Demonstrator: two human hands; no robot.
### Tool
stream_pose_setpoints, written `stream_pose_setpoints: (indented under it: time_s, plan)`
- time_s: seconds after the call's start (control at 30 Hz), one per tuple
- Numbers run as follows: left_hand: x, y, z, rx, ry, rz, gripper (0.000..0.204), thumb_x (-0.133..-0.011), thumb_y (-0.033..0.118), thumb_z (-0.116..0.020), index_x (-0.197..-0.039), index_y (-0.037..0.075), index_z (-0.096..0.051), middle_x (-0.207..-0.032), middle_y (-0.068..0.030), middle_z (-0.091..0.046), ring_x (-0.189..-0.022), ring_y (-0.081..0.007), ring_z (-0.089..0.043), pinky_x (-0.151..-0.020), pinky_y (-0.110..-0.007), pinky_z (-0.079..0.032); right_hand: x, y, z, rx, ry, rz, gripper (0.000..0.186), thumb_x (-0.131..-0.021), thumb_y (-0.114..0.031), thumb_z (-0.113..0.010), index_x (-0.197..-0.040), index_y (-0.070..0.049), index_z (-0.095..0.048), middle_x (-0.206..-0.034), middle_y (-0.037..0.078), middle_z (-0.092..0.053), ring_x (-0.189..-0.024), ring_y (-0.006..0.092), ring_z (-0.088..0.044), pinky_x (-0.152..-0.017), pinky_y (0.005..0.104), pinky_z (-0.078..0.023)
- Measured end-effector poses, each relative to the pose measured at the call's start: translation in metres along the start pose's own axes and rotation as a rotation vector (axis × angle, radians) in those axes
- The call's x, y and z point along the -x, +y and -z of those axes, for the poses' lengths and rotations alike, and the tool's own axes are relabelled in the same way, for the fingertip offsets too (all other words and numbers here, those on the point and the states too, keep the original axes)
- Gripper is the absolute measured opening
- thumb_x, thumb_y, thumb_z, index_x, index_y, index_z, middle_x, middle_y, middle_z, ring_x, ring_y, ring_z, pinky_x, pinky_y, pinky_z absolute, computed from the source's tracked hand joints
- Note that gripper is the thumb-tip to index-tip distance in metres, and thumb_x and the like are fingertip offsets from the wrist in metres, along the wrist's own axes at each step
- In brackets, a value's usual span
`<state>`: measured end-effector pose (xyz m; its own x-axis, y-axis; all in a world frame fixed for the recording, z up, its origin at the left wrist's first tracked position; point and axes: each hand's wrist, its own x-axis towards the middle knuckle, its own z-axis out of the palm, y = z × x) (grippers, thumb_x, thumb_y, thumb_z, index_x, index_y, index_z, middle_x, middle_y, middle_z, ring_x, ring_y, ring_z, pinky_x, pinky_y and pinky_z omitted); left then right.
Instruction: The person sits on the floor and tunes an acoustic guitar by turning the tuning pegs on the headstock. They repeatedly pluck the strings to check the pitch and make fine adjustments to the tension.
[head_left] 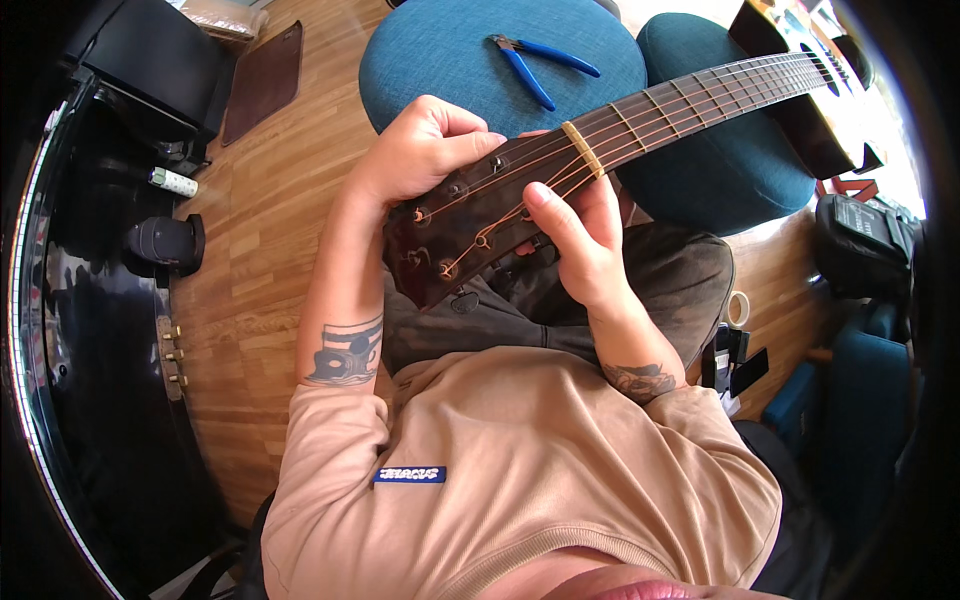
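"Where's the guitar (695,103), measured from the fingers?"

"Its headstock (440,232) lies between both hands. The right hand (588,245) grasps it near the pale nut (583,150), thumb in front; the left hand (425,150) sets its thumb at the far edge, other fingers mostly hidden, so I can't tell their grip."

"And its looks?"

"Dark headstock, coppery strings, fretted neck slanting over a blue stool (715,195) toward the body (862,125)."

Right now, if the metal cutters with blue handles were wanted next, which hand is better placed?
Probably the left hand: it is at the edge of the dark brown guitar headstock nearest the round blue fabric seat bearing the blue-handled metal cutters. The right hand is at the opposite edge.
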<state>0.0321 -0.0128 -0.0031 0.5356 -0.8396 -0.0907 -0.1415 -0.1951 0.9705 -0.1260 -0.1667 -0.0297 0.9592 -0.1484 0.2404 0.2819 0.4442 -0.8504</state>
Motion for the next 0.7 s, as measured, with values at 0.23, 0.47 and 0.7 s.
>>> stream_pose_setpoints:
  time_s: [0.23, 0.47, 0.7]
  plan:
    - [0.013, 0.0, 0.0, 0.25, 0.095, -0.348, 0.021, -0.084, 0.0, -0.073, -0.104, 0.0, -0.069, -0.093, -0.0078, -0.073, -0.09, -0.0145, -0.07, -0.081, -0.027, -0.056, -0.001, 0.002, 0.001, 0.023, 0.01, 0.001, 0.045, -0.096, -0.01, -0.064, -0.134, -0.002, -0.041, -0.116, 0.009, -0.061, -0.095, 0.0117, -0.061, -0.07, 0.0243, -0.052]
    - [0.005, 0.006, -0.001, 0.122, 0.104, -0.22, 0.014, -0.084, -0.002, -0.073, -0.097, 0.001, -0.068, -0.089, -0.006, -0.072, -0.083, -0.0091, -0.068, -0.075, -0.023, -0.055, -0.001, -0.001, 0.001, 0.009, -0.012, -0.02, 0.046, -0.096, -0.011, -0.064, -0.135, -0.002, -0.04, -0.116, 0.009, -0.061, -0.092, 0.0115, -0.061, -0.066, 0.0239, -0.052]
    - [0.004, 0.001, -0.007, 0.242, 0.09, -0.235, 0.019, -0.085, -0.001, -0.069, -0.103, 0.0, -0.064, -0.097, -0.0073, -0.07, -0.085, -0.0096, -0.067, -0.078, -0.024, -0.055, 0.0, 0.0, 0.003, 0.028, -0.003, -0.018, 0.045, -0.096, -0.01, -0.064, -0.134, -0.001, -0.041, -0.116, 0.009, -0.061, -0.093, 0.0118, -0.062, -0.066, 0.0241, -0.052]
